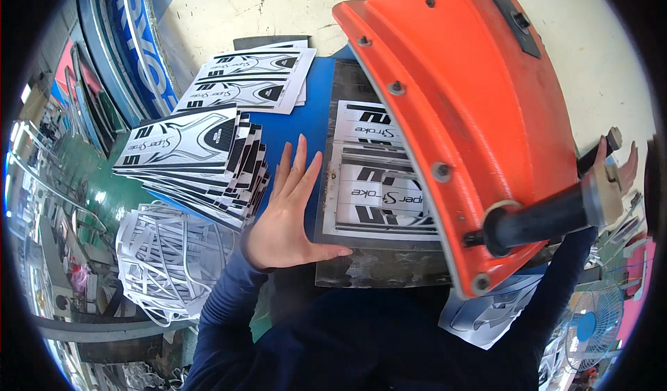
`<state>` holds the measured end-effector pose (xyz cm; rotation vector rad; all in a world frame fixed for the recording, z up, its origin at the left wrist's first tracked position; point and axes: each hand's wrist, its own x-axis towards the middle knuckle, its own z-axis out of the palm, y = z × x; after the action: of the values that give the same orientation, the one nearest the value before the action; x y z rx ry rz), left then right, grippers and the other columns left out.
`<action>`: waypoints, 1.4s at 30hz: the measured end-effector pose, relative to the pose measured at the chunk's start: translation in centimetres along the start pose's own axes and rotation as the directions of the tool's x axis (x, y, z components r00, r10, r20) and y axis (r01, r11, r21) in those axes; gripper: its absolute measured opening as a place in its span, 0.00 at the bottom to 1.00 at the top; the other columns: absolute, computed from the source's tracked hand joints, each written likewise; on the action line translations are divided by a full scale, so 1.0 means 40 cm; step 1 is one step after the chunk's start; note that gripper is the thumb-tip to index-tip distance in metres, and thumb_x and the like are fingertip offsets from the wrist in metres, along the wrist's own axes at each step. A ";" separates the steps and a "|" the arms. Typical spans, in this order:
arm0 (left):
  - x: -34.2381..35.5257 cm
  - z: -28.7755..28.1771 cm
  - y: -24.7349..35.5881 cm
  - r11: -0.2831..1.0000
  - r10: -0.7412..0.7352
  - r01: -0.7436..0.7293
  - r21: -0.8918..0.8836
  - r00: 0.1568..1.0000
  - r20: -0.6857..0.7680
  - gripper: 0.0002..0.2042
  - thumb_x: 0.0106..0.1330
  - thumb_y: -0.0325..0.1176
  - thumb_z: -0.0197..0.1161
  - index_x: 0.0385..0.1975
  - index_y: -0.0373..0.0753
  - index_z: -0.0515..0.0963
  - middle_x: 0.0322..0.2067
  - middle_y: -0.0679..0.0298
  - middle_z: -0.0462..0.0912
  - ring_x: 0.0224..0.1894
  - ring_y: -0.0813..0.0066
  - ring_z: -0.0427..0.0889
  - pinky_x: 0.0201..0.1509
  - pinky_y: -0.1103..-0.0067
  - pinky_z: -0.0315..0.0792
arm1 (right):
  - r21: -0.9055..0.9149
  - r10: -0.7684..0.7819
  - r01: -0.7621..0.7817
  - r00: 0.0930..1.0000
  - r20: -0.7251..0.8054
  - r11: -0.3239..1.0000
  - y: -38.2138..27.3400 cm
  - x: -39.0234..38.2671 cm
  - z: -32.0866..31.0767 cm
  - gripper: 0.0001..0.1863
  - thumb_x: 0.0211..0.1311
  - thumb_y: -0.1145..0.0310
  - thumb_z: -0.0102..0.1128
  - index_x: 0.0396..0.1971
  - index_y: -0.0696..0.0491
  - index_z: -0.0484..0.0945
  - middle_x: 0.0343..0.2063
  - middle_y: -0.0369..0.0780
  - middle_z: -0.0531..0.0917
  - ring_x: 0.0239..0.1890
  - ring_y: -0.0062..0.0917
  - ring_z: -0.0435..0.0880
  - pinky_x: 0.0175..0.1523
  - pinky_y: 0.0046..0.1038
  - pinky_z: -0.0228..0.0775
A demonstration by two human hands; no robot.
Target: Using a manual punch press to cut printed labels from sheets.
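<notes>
My left hand (286, 217) is open, fingers spread and thumb out, beside the left edge of a dark cutting board (382, 269). Printed black-and-white sheets (382, 195) lie on that board within a thin frame, partly hidden under the orange swing arm of a press (479, 113). On the arm's near right side sits a black handle with a beige end (549, 217). Just behind that end is my right hand (627, 165), partly covered by it, with its visible fingers stretched out. A fanned stack of printed sheets (187, 144) stands left of my left hand.
Flatter printed sheets (253, 78) lie at the far left of the blue surface (316, 85). A clear bag of white paper strips (170, 266) is at the lower left. Loose printed paper (483, 314) hangs below the arm. A fan (590, 325) stands lower right.
</notes>
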<state>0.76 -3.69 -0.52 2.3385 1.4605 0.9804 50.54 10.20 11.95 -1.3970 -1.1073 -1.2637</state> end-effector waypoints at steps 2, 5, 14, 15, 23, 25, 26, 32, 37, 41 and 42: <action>0.002 0.000 -0.003 0.999 0.012 -0.013 0.045 1.000 0.020 0.67 0.37 0.52 0.85 0.74 0.30 0.46 0.74 0.34 0.37 0.74 0.25 0.35 0.72 0.43 0.45 | 0.432 -0.053 -0.026 0.984 0.170 0.902 -0.029 0.014 -0.051 0.43 0.61 0.44 0.62 0.67 0.59 0.65 0.62 0.51 0.72 0.65 0.38 0.71 0.71 0.38 0.59; 0.006 0.000 -0.005 0.999 -0.030 0.027 0.042 0.997 0.068 0.66 0.36 0.53 0.85 0.73 0.29 0.49 0.74 0.35 0.38 0.75 0.28 0.35 0.71 0.40 0.45 | 0.876 -0.196 -0.426 0.861 0.469 0.226 -0.066 -0.012 -0.170 0.46 0.67 0.39 0.51 0.69 0.65 0.59 0.63 0.53 0.70 0.66 0.38 0.71 0.73 0.36 0.54; 0.006 -0.014 -0.011 0.997 -0.078 0.074 0.030 0.986 0.145 0.61 0.36 0.55 0.84 0.68 0.23 0.59 0.74 0.38 0.43 0.76 0.33 0.37 0.70 0.38 0.45 | 0.573 0.061 -0.796 0.574 0.817 -0.195 0.031 -0.019 -0.068 0.15 0.76 0.58 0.48 0.39 0.56 0.72 0.22 0.33 0.66 0.26 0.18 0.64 0.38 0.24 0.57; 0.007 -0.013 -0.012 0.997 -0.073 0.070 0.026 0.988 0.139 0.61 0.36 0.55 0.84 0.68 0.23 0.60 0.74 0.38 0.43 0.76 0.33 0.38 0.70 0.38 0.46 | 0.579 0.073 -0.796 0.576 0.814 -0.176 0.055 -0.018 -0.035 0.13 0.75 0.59 0.50 0.36 0.54 0.72 0.21 0.32 0.67 0.25 0.18 0.65 0.38 0.23 0.58; 0.010 -0.012 -0.013 0.998 -0.055 0.053 0.017 0.989 0.137 0.61 0.35 0.54 0.84 0.69 0.25 0.60 0.74 0.42 0.49 0.77 0.39 0.42 0.71 0.40 0.44 | 0.578 0.338 -0.786 0.494 0.801 -0.219 0.167 0.016 0.175 0.11 0.62 0.67 0.68 0.29 0.54 0.75 0.17 0.34 0.72 0.18 0.19 0.70 0.25 0.22 0.64; 0.013 -0.014 -0.012 0.996 -0.084 0.082 0.017 0.985 0.149 0.61 0.35 0.53 0.83 0.69 0.27 0.59 0.74 0.43 0.50 0.77 0.42 0.42 0.73 0.43 0.42 | 0.591 0.383 -0.795 0.507 0.772 -0.140 0.183 0.019 0.206 0.11 0.61 0.67 0.69 0.28 0.54 0.75 0.17 0.35 0.74 0.17 0.20 0.72 0.25 0.23 0.66; 0.014 -0.015 -0.011 0.998 -0.067 0.067 0.001 0.986 0.156 0.61 0.35 0.53 0.83 0.69 0.27 0.59 0.74 0.43 0.50 0.77 0.42 0.42 0.73 0.43 0.42 | 0.592 0.379 -0.796 0.514 0.770 -0.123 0.192 0.018 0.220 0.11 0.61 0.67 0.69 0.28 0.53 0.75 0.17 0.35 0.75 0.17 0.21 0.73 0.25 0.23 0.68; 0.019 -0.012 -0.007 0.994 -0.113 0.111 0.020 0.980 0.164 0.61 0.34 0.52 0.83 0.71 0.31 0.59 0.74 0.46 0.52 0.77 0.42 0.44 0.73 0.44 0.42 | 0.607 0.441 -0.795 0.547 0.711 0.007 0.231 0.005 0.266 0.10 0.60 0.67 0.69 0.33 0.55 0.77 0.21 0.35 0.78 0.20 0.21 0.77 0.29 0.24 0.73; 0.019 -0.014 -0.020 0.996 -0.087 0.091 -0.017 0.982 0.169 0.61 0.34 0.52 0.83 0.71 0.31 0.59 0.74 0.46 0.53 0.77 0.42 0.45 0.74 0.45 0.41 | 0.350 0.221 -0.377 0.884 0.411 0.858 0.049 -0.058 0.090 0.35 0.61 0.59 0.68 0.59 0.67 0.65 0.50 0.52 0.77 0.53 0.38 0.77 0.58 0.35 0.67; 0.022 -0.016 -0.035 0.980 -0.031 0.057 -0.191 0.990 0.141 0.58 0.38 0.48 0.82 0.71 0.30 0.59 0.74 0.44 0.52 0.77 0.44 0.46 0.75 0.53 0.43 | 0.699 -0.520 -0.319 0.490 0.700 0.640 -0.169 -0.206 -0.188 0.36 0.55 0.60 0.70 0.63 0.59 0.71 0.63 0.51 0.73 0.67 0.45 0.70 0.72 0.43 0.56; 0.024 -0.014 -0.038 0.949 -0.005 0.037 -0.314 0.995 0.104 0.57 0.40 0.46 0.82 0.71 0.30 0.58 0.74 0.43 0.52 0.77 0.45 0.46 0.76 0.55 0.44 | 0.784 -0.705 -0.206 0.349 0.618 0.585 -0.201 -0.216 -0.229 0.38 0.50 0.56 0.74 0.60 0.57 0.74 0.60 0.49 0.76 0.66 0.45 0.71 0.71 0.48 0.55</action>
<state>-0.41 -2.23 -0.43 2.1042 1.1877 0.9909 40.49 2.25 4.27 -1.1194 -2.4321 0.1461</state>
